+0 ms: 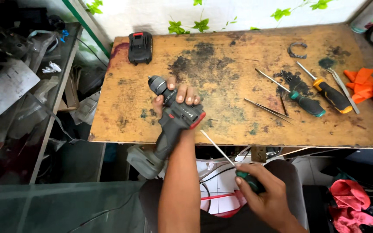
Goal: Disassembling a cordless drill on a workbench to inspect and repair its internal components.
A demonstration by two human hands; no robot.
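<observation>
Your left hand (178, 98) clamps the grey plastic drill (169, 123), hiding its body; your right hand (262, 192) closes over the screwdriver (229, 162), covering its green handle.

Stained wooden bench (238, 77), battery pack (140, 47), two screwdrivers (306, 102), tweezers (267, 110), orange cloth (370, 88)

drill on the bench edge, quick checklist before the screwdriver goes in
1. Left hand grips the drill body: ok.
2. Battery pack off the drill, lying apart at the bench's far corner: ok.
3. Right hand holds the green-handled screwdriver: ok.
4. Screwdriver tip seated in a screw: cannot tell, the tip meets the drill's rear out of clear sight.
5. Drill fully supported by the bench: not ok, its grip hangs past the edge.
6. Spare screwdrivers nearby: ok.
</observation>
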